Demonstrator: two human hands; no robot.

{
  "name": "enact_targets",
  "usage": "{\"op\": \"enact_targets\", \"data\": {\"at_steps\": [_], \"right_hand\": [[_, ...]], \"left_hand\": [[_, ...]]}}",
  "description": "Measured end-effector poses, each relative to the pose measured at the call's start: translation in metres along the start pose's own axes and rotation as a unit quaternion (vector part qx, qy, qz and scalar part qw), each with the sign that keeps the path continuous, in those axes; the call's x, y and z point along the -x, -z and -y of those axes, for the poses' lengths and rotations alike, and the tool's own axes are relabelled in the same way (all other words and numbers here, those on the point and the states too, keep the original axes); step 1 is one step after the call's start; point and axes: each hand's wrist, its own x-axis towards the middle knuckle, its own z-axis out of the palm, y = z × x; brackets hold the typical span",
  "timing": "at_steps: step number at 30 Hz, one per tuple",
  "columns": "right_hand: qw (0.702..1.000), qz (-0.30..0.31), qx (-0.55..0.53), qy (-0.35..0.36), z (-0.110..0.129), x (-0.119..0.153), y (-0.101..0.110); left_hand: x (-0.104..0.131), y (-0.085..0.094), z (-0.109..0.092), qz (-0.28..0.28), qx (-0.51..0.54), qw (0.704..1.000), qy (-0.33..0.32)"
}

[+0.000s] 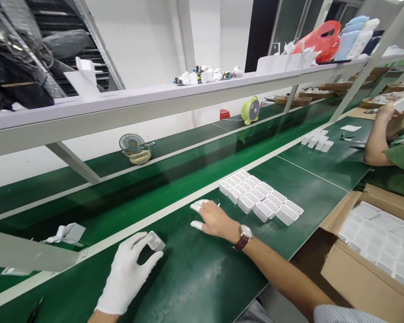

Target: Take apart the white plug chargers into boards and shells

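Observation:
My left hand [128, 269], in a white glove, is beside a small white open-topped case [155, 241] on the green bench. Its index finger reaches the case's near side, while the thumb stands apart from it. My right hand [213, 218] wears white covers on the fingertips and a watch at the wrist. Its thumb and fingers are spread over the bench, with nothing seen between them. Farther right, several white cases [256, 193] stand in close rows, open side up.
A cardboard box [366, 273] of white cases stands at the right edge. Beyond the bench's pale rail [188, 197] runs a green belt. Two small fans [131, 144] [250, 111] stand behind it. A co-worker's arm [377, 134] is at the far right. A black tool lies bottom left.

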Motion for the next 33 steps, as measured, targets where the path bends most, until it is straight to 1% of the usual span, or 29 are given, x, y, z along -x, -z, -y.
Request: {"op": "enact_targets", "data": {"at_steps": [1, 3, 5, 7, 10, 13, 16, 21, 24, 26, 29, 33], "right_hand": [[1.0, 0.001, 0.01, -0.022, -0.01, 0.004, 0.002], [0.998, 0.005, 0.027, -0.058, -0.027, 0.013, 0.001], [0.996, 0.014, 0.037, -0.08, -0.039, 0.024, -0.005], [0.995, 0.022, 0.039, -0.085, -0.044, 0.032, -0.013], [0.996, 0.02, 0.032, -0.078, -0.043, 0.042, -0.023], [0.998, 0.02, 0.013, -0.059, -0.038, 0.045, -0.03], [0.999, 0.032, -0.02, -0.027, -0.026, 0.041, -0.036], [0.995, 0.049, -0.079, 0.028, 0.005, 0.02, -0.051], [0.991, 0.056, -0.107, 0.057, 0.018, 0.006, -0.062], [0.989, 0.059, -0.119, 0.07, 0.022, 0.001, -0.069], [0.987, 0.057, -0.131, 0.075, 0.021, 0.003, -0.076], [0.988, 0.061, -0.133, 0.057, 0.017, 0.01, -0.076]], "left_hand": [[0.001, -0.003, 0.002, -0.003, 0.001, 0.999, 0.033], [0.004, -0.012, 0.005, 0.008, 0.027, 0.994, 0.102], [0.008, -0.022, 0.004, 0.033, 0.094, 0.981, 0.164], [0.013, -0.032, 0.001, 0.054, 0.173, 0.961, 0.21], [0.02, -0.04, -0.005, 0.061, 0.242, 0.937, 0.245], [0.027, -0.044, -0.008, 0.062, 0.265, 0.927, 0.258], [0.034, -0.046, -0.008, 0.054, 0.271, 0.924, 0.264], [0.043, -0.051, -0.006, 0.029, 0.263, 0.931, 0.251], [0.047, -0.051, -0.005, 0.027, 0.25, 0.934, 0.253], [0.049, -0.051, -0.004, 0.027, 0.237, 0.937, 0.256], [0.049, -0.049, -0.005, 0.021, 0.219, 0.941, 0.255], [0.043, -0.046, -0.011, 0.022, 0.208, 0.942, 0.262]]}}
